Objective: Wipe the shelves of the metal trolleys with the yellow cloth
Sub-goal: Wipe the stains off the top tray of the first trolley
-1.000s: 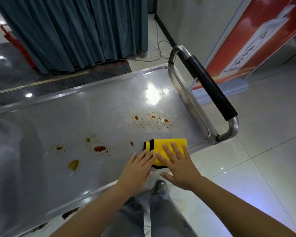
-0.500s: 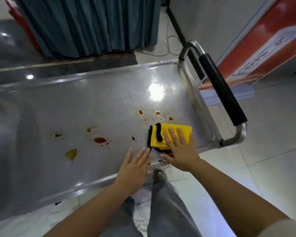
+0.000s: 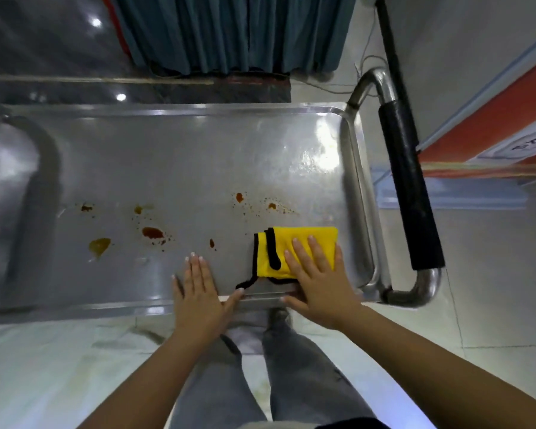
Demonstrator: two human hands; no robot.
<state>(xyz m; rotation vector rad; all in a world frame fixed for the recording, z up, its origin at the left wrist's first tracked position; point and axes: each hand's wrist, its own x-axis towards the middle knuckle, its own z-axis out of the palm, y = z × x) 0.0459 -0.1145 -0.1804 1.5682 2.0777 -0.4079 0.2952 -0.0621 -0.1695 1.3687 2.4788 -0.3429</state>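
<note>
The metal trolley's top shelf [image 3: 174,156] fills the middle of the view. Brown and orange stains [image 3: 152,233] dot it left of centre, with smaller spots [image 3: 240,197] farther right. A folded yellow cloth with black trim [image 3: 304,243] lies near the shelf's front right corner. My right hand [image 3: 319,280] presses flat on the cloth, fingers straight. My left hand [image 3: 198,295] rests flat on the bare shelf at the front rim, just left of the cloth, holding nothing.
The trolley's handle with a black grip [image 3: 406,193] stands at the right end. A teal curtain [image 3: 229,32] hangs behind, a red-and-white sign [image 3: 492,131] leans at the right. My legs in grey trousers [image 3: 260,366] stand on pale floor tiles [image 3: 492,274].
My right hand has slid the cloth to the right, toward the shelf's corner. My left hand moved off the cloth and lies flat on the shelf. The view tilted downward.
</note>
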